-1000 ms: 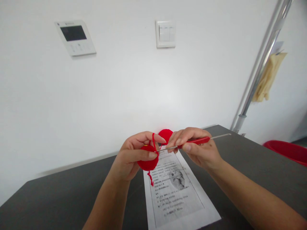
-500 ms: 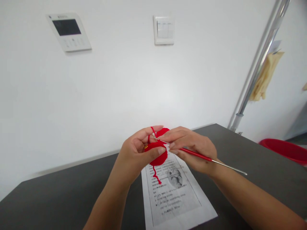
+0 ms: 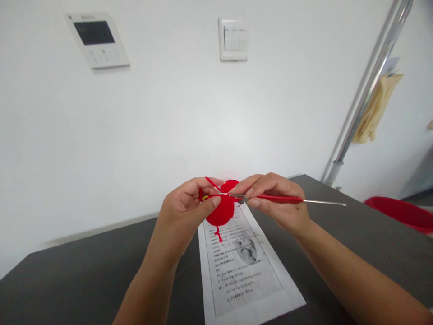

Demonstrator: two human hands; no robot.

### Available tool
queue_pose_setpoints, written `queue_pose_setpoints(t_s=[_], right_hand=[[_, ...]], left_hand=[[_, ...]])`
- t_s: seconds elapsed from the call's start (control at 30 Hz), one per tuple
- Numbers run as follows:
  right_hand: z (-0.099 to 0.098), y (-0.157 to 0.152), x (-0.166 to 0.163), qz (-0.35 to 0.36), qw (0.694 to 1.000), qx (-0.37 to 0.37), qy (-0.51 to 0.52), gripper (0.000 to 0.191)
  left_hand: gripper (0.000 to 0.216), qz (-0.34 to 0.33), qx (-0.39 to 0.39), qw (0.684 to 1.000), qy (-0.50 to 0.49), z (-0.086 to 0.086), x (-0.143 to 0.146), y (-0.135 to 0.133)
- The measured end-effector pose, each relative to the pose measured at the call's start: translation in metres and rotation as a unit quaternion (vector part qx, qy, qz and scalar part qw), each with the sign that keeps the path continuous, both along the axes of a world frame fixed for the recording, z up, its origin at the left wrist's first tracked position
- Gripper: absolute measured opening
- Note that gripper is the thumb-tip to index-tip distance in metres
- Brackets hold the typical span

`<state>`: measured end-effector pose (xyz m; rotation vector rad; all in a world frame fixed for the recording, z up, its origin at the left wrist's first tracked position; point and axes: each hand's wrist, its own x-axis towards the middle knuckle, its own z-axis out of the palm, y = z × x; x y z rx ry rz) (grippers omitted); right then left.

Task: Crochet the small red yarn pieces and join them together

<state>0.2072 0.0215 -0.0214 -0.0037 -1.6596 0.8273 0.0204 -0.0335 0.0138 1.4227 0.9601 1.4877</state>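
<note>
A plain white wall fills most of the view, with a wall panel [image 3: 96, 39] that has a dark screen at upper left and a light switch [image 3: 233, 39] near the middle. On the right a metal pole [image 3: 367, 92] leans upward with a tan cloth [image 3: 375, 110] hanging from it, and the rim of a red basin [image 3: 402, 213] shows beyond the corner. Below lies a dark surface [image 3: 84, 280] carrying a printed sheet [image 3: 246, 275] with text and a small grey picture.

Both hands are raised above the sheet's far end. The left hand [image 3: 184, 214] is closed, thumb against fingers, pinching a round red crocheted piece [image 3: 221, 211] at its upper left edge. A yarn strand [image 3: 212, 182] runs over the forefinger, and a short tail [image 3: 218, 234] dangles beneath. A small yellow marker [image 3: 204, 197] sits at the pinched edge. The right hand [image 3: 277, 205] is clamped on a crochet hook [image 3: 287, 198] by its red grip. The hook lies almost level, its bare metal end pointing right and its working tip meeting the piece at the top, just beside the left thumb.

The hold looks secure, but the tip is so near the left fingertips that a push too far could prick them. If the strand over the forefinger went slack, the loop could slide off the tip. Whether a loop sits on the tip now is too small to tell.
</note>
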Motion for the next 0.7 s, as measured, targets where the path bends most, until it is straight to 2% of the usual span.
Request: queue_pose_setpoints(t_s=[0.2, 0.37, 0.53, 0.7], right_hand=[[0.005, 0.001, 0.011, 0.043, 0.998, -0.039, -0.040, 0.004], [0.010, 0.001, 0.019, 0.039, 0.994, 0.000, -0.106, 0.002], [0.010, -0.002, 0.021, -0.034, 0.989, 0.053, -0.137, 0.008], [0.015, -0.008, 0.021, -0.141, 0.956, 0.116, -0.231, 0.012]], left_hand=[[0.017, 0.017, -0.015, 1.000, 0.011, 0.000, 0.003, -0.002], [0.018, 0.041, 0.005, 0.997, 0.058, -0.002, 0.002, 0.000], [0.019, 0.083, 0.019, 0.990, 0.111, -0.004, 0.002, -0.003], [0.013, 0.140, 0.079, 0.970, 0.182, -0.007, 0.006, -0.005]])
